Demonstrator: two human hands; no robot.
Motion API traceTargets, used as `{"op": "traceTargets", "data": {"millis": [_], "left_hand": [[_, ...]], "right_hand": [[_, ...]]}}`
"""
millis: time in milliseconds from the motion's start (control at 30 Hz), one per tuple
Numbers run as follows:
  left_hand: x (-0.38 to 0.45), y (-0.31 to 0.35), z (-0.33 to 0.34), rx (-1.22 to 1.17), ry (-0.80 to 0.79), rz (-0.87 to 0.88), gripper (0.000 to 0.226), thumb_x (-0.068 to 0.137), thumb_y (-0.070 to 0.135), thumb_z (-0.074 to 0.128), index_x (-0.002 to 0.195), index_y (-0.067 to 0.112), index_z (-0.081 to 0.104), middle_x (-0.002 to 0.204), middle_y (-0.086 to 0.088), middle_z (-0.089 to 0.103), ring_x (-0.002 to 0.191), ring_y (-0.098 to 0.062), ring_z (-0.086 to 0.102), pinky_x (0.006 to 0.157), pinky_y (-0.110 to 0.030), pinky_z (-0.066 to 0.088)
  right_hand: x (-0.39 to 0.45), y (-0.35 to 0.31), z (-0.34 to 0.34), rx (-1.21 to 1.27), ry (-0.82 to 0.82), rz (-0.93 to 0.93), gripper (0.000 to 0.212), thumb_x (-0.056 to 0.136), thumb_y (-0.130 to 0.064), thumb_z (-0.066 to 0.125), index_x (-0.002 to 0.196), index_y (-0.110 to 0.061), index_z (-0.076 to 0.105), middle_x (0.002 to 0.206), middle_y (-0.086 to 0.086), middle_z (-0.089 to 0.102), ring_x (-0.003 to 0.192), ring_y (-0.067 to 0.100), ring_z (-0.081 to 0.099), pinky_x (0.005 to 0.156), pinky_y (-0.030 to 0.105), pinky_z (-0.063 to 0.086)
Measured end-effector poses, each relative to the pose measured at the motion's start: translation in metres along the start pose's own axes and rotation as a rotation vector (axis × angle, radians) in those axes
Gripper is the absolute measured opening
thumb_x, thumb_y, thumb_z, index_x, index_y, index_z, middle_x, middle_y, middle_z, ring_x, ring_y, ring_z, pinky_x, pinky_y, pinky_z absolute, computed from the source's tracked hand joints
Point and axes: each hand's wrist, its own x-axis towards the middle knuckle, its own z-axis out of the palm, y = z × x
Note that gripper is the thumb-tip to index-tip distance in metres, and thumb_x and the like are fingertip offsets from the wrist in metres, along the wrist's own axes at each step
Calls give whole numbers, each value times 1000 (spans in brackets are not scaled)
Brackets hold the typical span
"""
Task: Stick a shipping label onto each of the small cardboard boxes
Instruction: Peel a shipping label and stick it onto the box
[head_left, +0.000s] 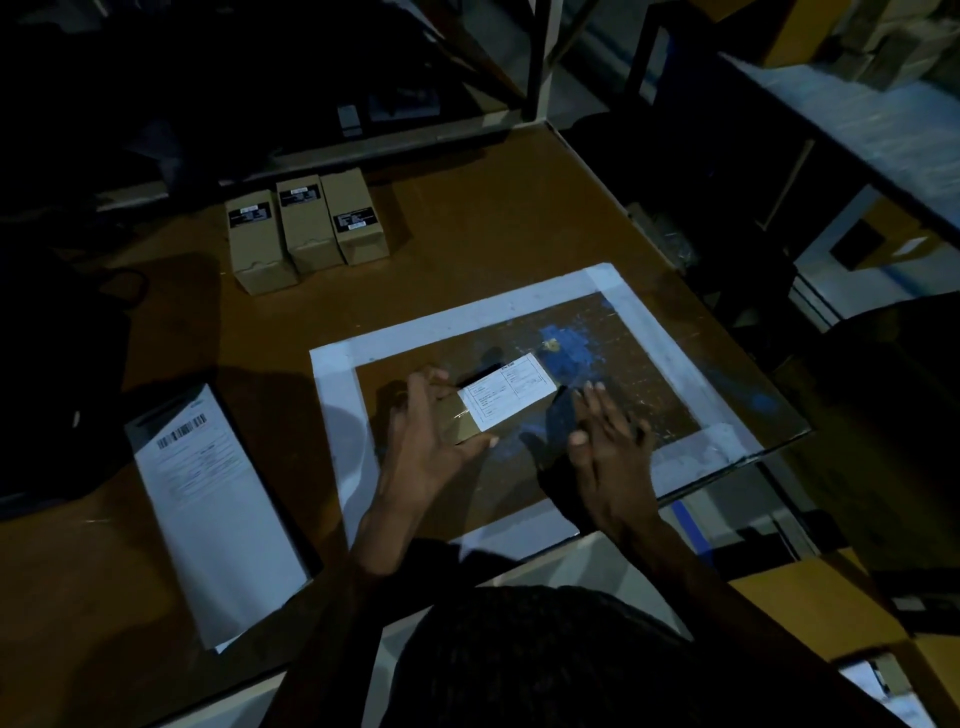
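A small cardboard box (464, 423) lies inside the white-taped square (467, 317) on the brown table. A white shipping label (508, 389) lies on top of the box. My left hand (431, 431) grips the box's left end, thumb on its near edge. My right hand (608, 436) hovers just right of the box with fingers spread, holding nothing. Three more small cardboard boxes (306, 231) with black stickers stand side by side at the far left of the table.
A stack of white label sheets (218, 514) lies near the table's left front. A dark bag (57, 374) sits at the left edge. The table ends just right of the taped square, with shelving (857, 114) beyond. Another cardboard surface (810, 608) is at lower right.
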Motion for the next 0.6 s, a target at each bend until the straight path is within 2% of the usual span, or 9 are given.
{"op": "traceTargets", "data": {"millis": [67, 133, 200, 300, 367, 400, 467, 533, 600], "left_hand": [[-1, 2, -2, 69, -32, 10, 92, 61, 49, 92, 132, 35, 34, 139, 1, 52, 130, -22, 47, 104, -42, 45], [-1, 6, -1, 207, -48, 61, 93, 62, 71, 79, 137, 33, 38, 141, 2, 52, 131, -21, 45, 109, -39, 35], [-1, 8, 2, 328, 0, 137, 83, 70, 83, 60, 135, 33, 46, 137, 4, 59, 126, -20, 51, 104, -36, 34], [5, 3, 4, 386, 44, 206, 69, 80, 77, 56, 129, 29, 59, 128, 5, 67, 115, -18, 60, 96, -34, 41], [8, 1, 1, 361, 41, 238, 66, 79, 71, 63, 127, 27, 63, 124, 4, 69, 113, -19, 62, 95, -38, 46], [9, 1, -1, 334, 33, 251, 65, 77, 67, 67, 127, 25, 64, 124, 3, 70, 112, -19, 63, 94, -39, 47], [10, 1, -5, 293, 16, 275, 63, 74, 59, 75, 126, 23, 66, 123, 1, 71, 112, -20, 64, 93, -36, 48], [12, 1, -7, 273, -1, 280, 61, 74, 51, 82, 125, 22, 66, 122, 0, 71, 112, -20, 64, 92, -32, 47], [13, -1, -7, 262, -4, 274, 60, 74, 47, 84, 125, 21, 66, 123, 1, 71, 112, -18, 64, 91, -31, 47]], "right_hand": [[1, -3, -6, 213, 138, 79, 68, 104, -59, 17, 131, -13, 59, 130, 13, 62, 125, 28, 52, 103, 39, 41], [7, -4, -10, 384, 225, 121, 49, 102, -54, 42, 125, -15, 62, 114, 4, 65, 110, 20, 59, 91, 29, 48], [19, -4, -12, 475, 205, 120, 43, 96, -43, 61, 132, -20, 59, 119, -9, 62, 116, 14, 58, 95, 25, 48], [40, -2, -13, 477, 58, 34, 50, 91, -46, 66, 137, -27, 57, 129, -13, 60, 124, 13, 56, 99, 23, 47], [51, -2, -16, 464, -49, -21, 50, 91, -44, 67, 135, -22, 61, 127, -12, 62, 119, 9, 60, 94, 13, 48], [55, -1, -17, 478, -103, -41, 48, 91, -39, 69, 134, -18, 62, 126, -11, 63, 117, 7, 62, 95, 13, 49], [62, 3, -20, 506, -192, -67, 49, 90, -33, 72, 135, -15, 63, 130, -8, 65, 118, 3, 63, 101, 22, 50], [65, 6, -24, 492, -228, -90, 51, 88, -32, 75, 135, -18, 63, 130, -10, 65, 118, -1, 62, 102, 23, 50], [64, 4, -28, 467, -235, -117, 49, 87, -28, 76, 133, -25, 60, 124, -20, 63, 113, -9, 62, 99, 16, 49]]}}
